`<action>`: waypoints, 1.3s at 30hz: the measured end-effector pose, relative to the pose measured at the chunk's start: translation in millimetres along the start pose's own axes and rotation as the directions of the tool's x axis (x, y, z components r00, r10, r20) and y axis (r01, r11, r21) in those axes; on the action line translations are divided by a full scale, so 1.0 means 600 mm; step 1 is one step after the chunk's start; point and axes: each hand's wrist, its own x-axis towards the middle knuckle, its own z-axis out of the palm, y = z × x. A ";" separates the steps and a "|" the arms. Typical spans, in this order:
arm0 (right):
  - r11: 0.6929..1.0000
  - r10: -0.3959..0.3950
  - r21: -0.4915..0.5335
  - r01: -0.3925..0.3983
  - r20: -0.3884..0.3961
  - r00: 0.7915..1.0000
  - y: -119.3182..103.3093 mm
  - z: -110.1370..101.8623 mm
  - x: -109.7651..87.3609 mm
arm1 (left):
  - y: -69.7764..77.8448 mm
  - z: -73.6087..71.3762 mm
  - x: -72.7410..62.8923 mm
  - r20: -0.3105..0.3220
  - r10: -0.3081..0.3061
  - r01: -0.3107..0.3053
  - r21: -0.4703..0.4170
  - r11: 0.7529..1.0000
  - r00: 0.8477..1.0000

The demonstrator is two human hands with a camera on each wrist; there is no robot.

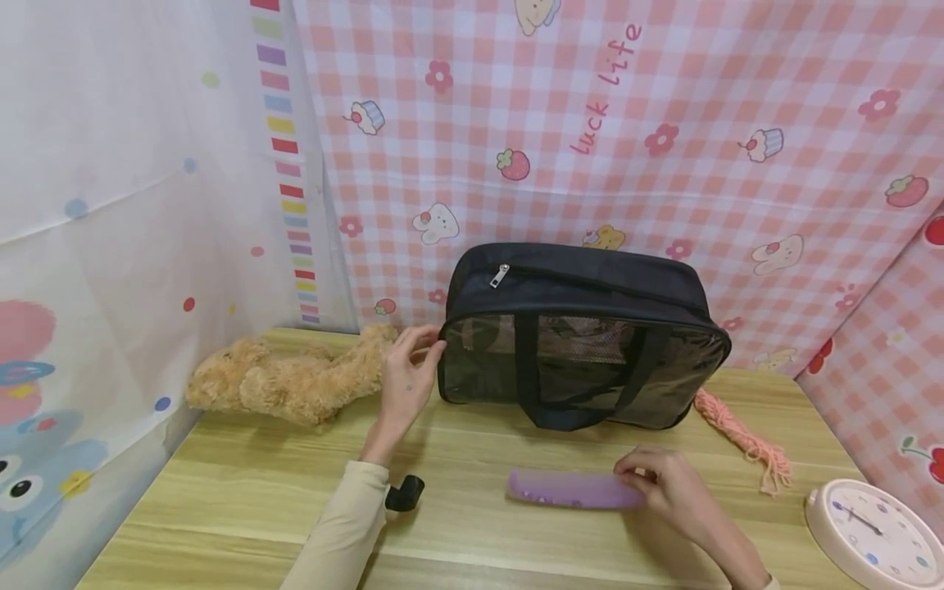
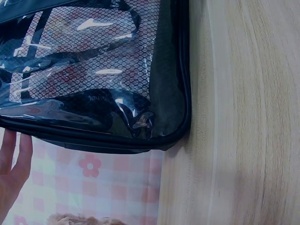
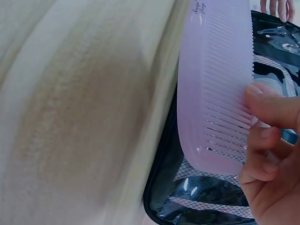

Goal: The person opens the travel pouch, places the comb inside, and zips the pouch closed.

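Note:
My right hand [image 1: 674, 492] pinches a translucent purple comb [image 1: 560, 489] near its right end, over the table in front of the bag. In the right wrist view the comb [image 3: 215, 84] shows its fine teeth, with thumb and fingers gripping the toothed edge. A black bag [image 1: 575, 279] with a clear front, mesh and a top zipper stands behind it. At the bag's left edge is my left hand [image 1: 409, 369], and in the left wrist view its extended fingers [image 2: 23, 157] touch the black piping.
A curly tan plush toy [image 1: 295, 381] lies left of the bag. Near my left sleeve sits a small black object [image 1: 406, 493]. Pink yarn [image 1: 741, 442] lies to the right, and a round clock [image 1: 873, 533] is at the front right corner of the table [image 1: 457, 541].

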 end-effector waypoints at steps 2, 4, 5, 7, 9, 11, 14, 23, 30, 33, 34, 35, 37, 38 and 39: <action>1.000 0.017 0.017 -0.017 -0.003 1.000 -0.002 -0.004 0.001 | 0.000 0.001 0.001 0.000 0.002 -0.002 -0.003 1.000 1.000; 0.999 0.028 0.023 -0.028 -0.006 1.000 -0.004 -0.008 0.002 | 0.000 0.003 0.002 0.002 0.000 0.000 0.003 1.000 1.000; 0.999 0.031 0.020 -0.031 -0.008 0.999 -0.004 -0.010 0.003 | 0.001 0.003 0.002 0.002 -0.004 0.004 0.007 1.000 1.000; 0.999 0.030 0.013 -0.030 -0.016 0.999 -0.005 -0.013 0.004 | 0.003 0.002 0.001 0.003 -0.006 0.006 0.017 1.000 1.000; 1.000 0.024 0.008 -0.024 -0.022 0.999 -0.006 -0.016 0.006 | 0.012 0.001 0.001 -0.002 -0.004 0.004 0.023 1.000 1.000; 1.000 0.022 0.010 -0.022 -0.029 0.999 -0.007 -0.018 0.007 | 0.028 -0.002 0.001 -0.008 0.007 -0.007 0.025 1.000 1.000; 1.000 0.018 0.023 -0.017 -0.051 0.999 -0.010 -0.024 0.010 | 0.052 -0.005 0.002 -0.016 0.022 -0.021 0.026 0.999 1.000; 0.998 -0.063 -0.042 0.056 -0.195 0.979 -0.023 -0.064 0.028 | 0.063 -0.004 0.005 -0.019 0.039 -0.038 0.029 0.999 0.999; 0.992 -0.065 -0.120 0.042 -0.199 0.978 -0.034 -0.099 0.041 | 0.060 -0.003 0.005 -0.029 0.054 -0.053 0.019 0.998 0.998; 0.986 -0.084 -0.156 0.052 -0.206 0.975 -0.039 -0.109 0.048 | 0.060 -0.004 0.005 -0.025 0.050 -0.050 0.013 0.999 0.998; 0.984 -0.096 -0.165 0.062 -0.207 0.974 -0.041 -0.112 0.050 | 0.060 -0.004 0.005 -0.024 0.050 -0.049 0.012 0.999 0.998; 0.982 -0.110 -0.175 0.073 -0.208 0.972 -0.043 -0.116 0.052 | 0.060 -0.004 0.005 -0.024 0.047 -0.047 0.009 0.999 0.999; 0.978 -0.125 -0.189 0.085 -0.214 0.969 -0.046 -0.123 0.056 | 0.059 -0.004 0.005 -0.025 0.049 -0.049 0.009 0.999 0.998; 0.975 -0.144 -0.198 0.101 -0.217 0.966 -0.046 -0.127 0.059 | 0.058 -0.004 0.005 -0.025 0.049 -0.049 0.010 0.999 0.999; 0.973 -0.156 -0.200 0.112 -0.220 0.963 -0.046 -0.130 0.061 | 0.058 -0.005 0.005 -0.024 0.050 -0.050 0.012 0.999 0.998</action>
